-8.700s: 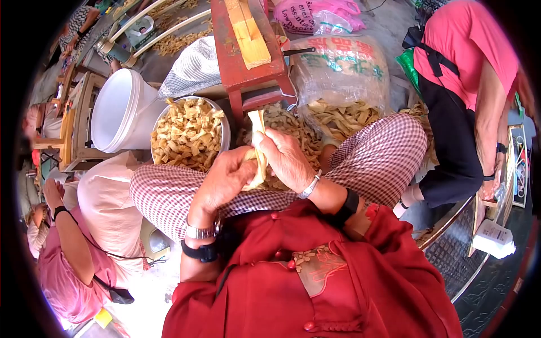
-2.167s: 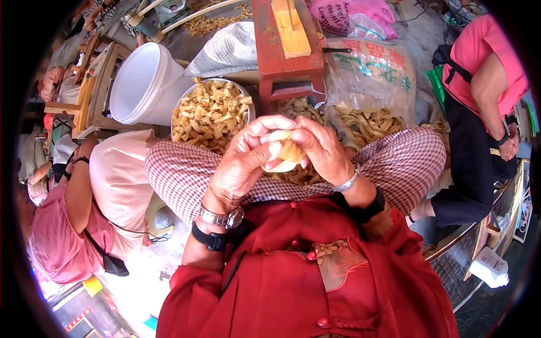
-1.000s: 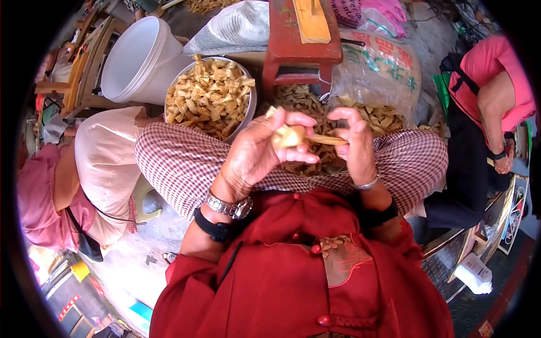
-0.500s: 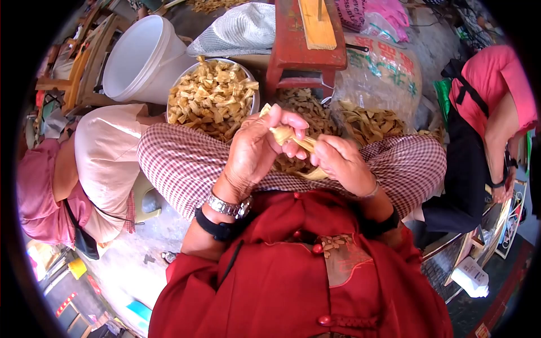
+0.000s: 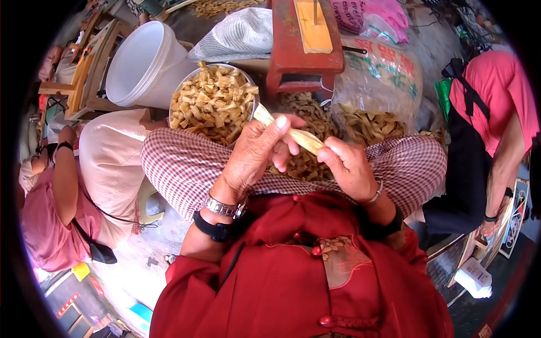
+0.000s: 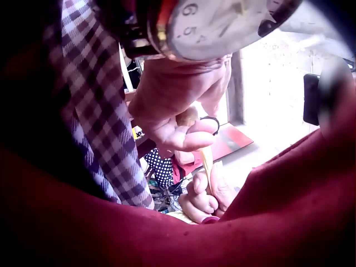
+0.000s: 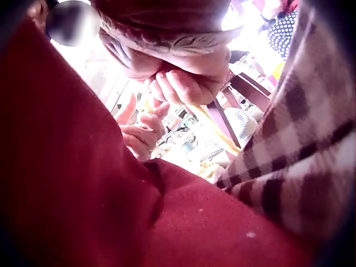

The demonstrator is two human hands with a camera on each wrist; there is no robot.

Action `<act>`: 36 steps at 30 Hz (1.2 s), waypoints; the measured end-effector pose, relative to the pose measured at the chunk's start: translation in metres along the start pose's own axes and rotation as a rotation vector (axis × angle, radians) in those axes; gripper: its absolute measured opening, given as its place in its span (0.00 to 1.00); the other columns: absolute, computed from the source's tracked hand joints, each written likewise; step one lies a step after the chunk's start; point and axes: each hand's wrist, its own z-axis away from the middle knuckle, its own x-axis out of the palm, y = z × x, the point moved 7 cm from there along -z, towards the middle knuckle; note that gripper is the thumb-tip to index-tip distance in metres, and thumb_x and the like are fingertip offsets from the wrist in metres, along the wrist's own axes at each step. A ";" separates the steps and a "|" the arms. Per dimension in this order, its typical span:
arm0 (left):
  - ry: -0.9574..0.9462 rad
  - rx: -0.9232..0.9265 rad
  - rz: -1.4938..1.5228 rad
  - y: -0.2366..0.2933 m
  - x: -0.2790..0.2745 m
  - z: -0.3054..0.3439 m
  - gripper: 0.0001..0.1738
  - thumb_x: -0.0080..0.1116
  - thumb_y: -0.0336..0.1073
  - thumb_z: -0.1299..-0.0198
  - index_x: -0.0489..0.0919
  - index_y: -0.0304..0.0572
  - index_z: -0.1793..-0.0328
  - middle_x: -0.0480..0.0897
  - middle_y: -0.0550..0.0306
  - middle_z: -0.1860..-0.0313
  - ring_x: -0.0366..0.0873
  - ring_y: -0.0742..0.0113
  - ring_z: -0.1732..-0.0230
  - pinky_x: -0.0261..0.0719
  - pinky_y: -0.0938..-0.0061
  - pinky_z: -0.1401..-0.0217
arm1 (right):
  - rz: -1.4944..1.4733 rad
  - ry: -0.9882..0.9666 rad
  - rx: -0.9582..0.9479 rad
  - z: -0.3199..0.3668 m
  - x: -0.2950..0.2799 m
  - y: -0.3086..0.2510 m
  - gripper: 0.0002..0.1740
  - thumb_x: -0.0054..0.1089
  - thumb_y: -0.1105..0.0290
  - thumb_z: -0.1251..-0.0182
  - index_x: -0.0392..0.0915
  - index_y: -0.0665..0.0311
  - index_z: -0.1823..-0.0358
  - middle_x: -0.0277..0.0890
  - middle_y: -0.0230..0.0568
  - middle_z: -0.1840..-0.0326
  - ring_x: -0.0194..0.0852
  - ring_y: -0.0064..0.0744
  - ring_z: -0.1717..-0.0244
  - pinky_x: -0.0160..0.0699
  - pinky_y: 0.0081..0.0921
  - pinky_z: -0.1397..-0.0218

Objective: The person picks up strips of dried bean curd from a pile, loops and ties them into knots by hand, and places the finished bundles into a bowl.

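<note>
A pale yellow, flat fibrous strip, creased lengthwise, runs slantwise between both hands above the lap in the head view. My left hand pinches it with the thumb on top, and one end sticks out past the thumb. At its other end, my right hand grips it between thumb and curled fingers. The left wrist view shows the strip stretched from the left fingers down to the right hand. Beyond the left hand, a round basin is heaped with short knotted yellow pieces.
Loose strips lie between the knees, and more spill from a clear plastic sack. A red wooden stool carries a wooden block. A white bucket stands at left. People sit on both sides.
The strip was upright earlier, then bunched between the fingers, then looped at the left hand. Now it lies stretched between both hands; the right hand has moved from its lower end to its tip.
</note>
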 end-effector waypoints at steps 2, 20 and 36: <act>0.006 -0.024 0.022 -0.002 0.000 0.000 0.22 0.50 0.46 0.32 0.75 0.30 0.49 0.77 0.59 0.76 0.63 0.81 0.87 0.65 0.86 0.85 | 0.015 0.001 -0.008 0.001 0.003 0.000 0.15 0.51 0.63 0.30 0.70 0.68 0.69 0.65 0.48 0.80 0.67 0.46 0.78 0.66 0.33 0.74; 0.116 0.115 0.124 0.020 -0.001 -0.003 0.05 0.55 0.28 0.37 0.75 0.37 0.56 0.75 0.62 0.77 0.63 0.81 0.84 0.66 0.84 0.83 | 0.274 0.086 -0.127 -0.009 -0.023 -0.013 0.11 0.55 0.64 0.34 0.72 0.64 0.69 0.68 0.45 0.80 0.71 0.48 0.78 0.67 0.36 0.75; 0.170 0.167 0.004 0.043 0.000 -0.054 0.05 0.55 0.29 0.37 0.74 0.38 0.57 0.76 0.59 0.77 0.63 0.79 0.84 0.67 0.82 0.82 | 0.264 0.074 -0.010 -0.058 -0.055 -0.002 0.14 0.50 0.60 0.31 0.69 0.64 0.68 0.69 0.51 0.77 0.71 0.54 0.74 0.66 0.41 0.71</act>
